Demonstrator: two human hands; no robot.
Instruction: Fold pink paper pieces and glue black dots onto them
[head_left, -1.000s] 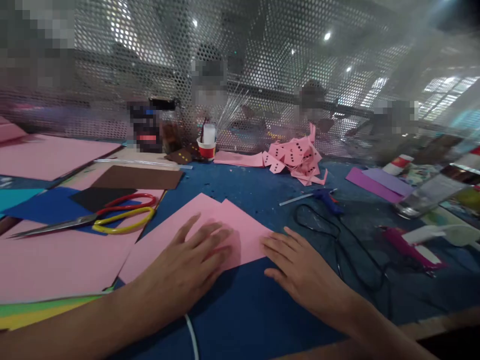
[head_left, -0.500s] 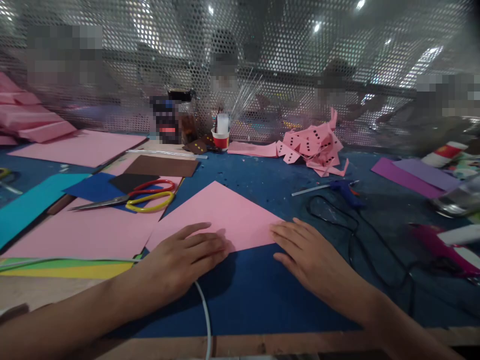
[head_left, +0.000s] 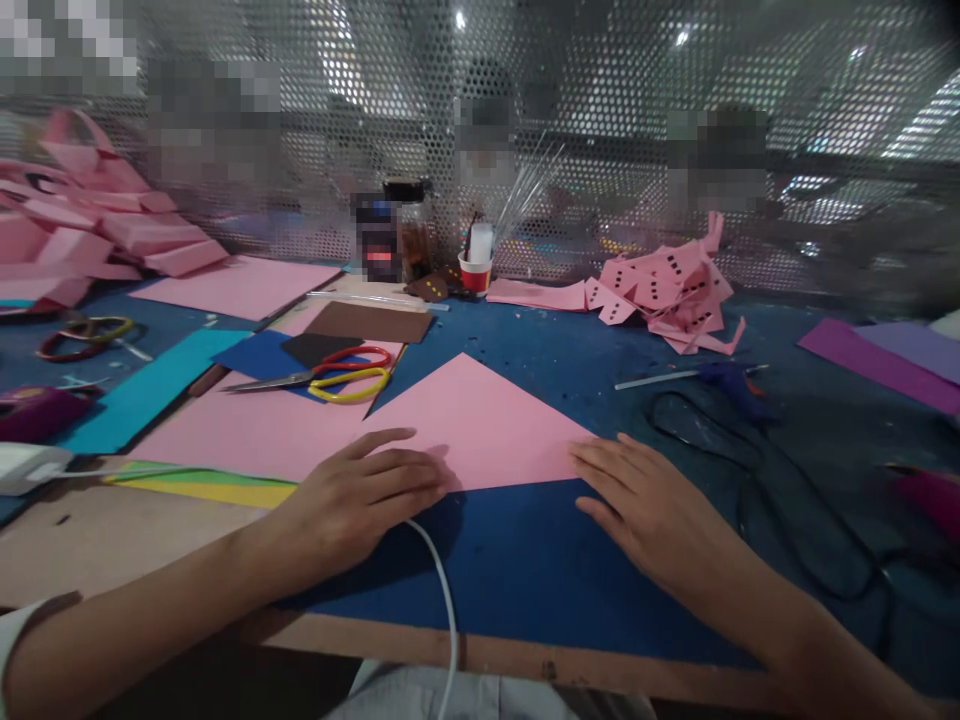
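Lying on the blue tabletop before me is a pink sheet of paper (head_left: 491,420) folded to a triangle, its peak pointing away from me. My left hand (head_left: 367,490) rests flat over its left part and near edge, fingers stretched out. At the right corner, my right hand (head_left: 630,490) lays its extended fingertips on the paper, the thumb a little apart. Neither hand grips anything. Left of the triangle, scissors with red and yellow handles (head_left: 349,375) lie on more pink sheets (head_left: 247,425).
A white cable (head_left: 442,580) runs under my left hand. A blue glue gun (head_left: 739,388) with a black cord lies right. Behind stand a red-and-white cup (head_left: 475,275) and pink dotted paper pieces (head_left: 660,285). A perforated metal screen (head_left: 570,100) closes the back.
The view has turned to the left, so everything appears shifted right and more of the left side shows. Both hands keep the same places on the folded paper.
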